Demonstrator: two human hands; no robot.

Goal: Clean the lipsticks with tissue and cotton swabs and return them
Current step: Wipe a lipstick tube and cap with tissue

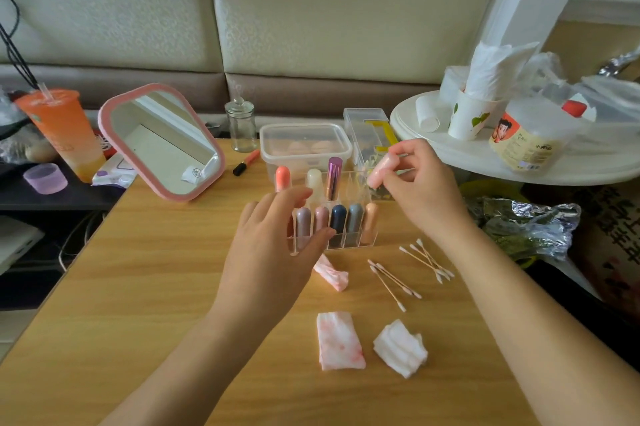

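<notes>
- At the centre of the table (138, 287), a clear organizer (349, 241) is holding upright lipsticks (338, 217).
- The left hand (273, 235), fingers relaxed and empty, is hovering at its 9 o'clock.
- The right hand (422, 190) is pinching a pink lipstick (381, 171) at 2 o'clock.
- Tissues (339, 340) and cotton swabs (394, 278) are lying at 6 o'clock.

Lipstick (338, 221): ten in view (eight racked, one held, one loose). Clear rack (353, 242): one. Tissue piece (400, 347): three. Cotton swab (394, 278): two loose groups, exact number unclear. Clear lidded box (304, 129): two. Mirror (162, 145): one. Glass jar (241, 129): one. Drink cup (65, 134): one.
</notes>
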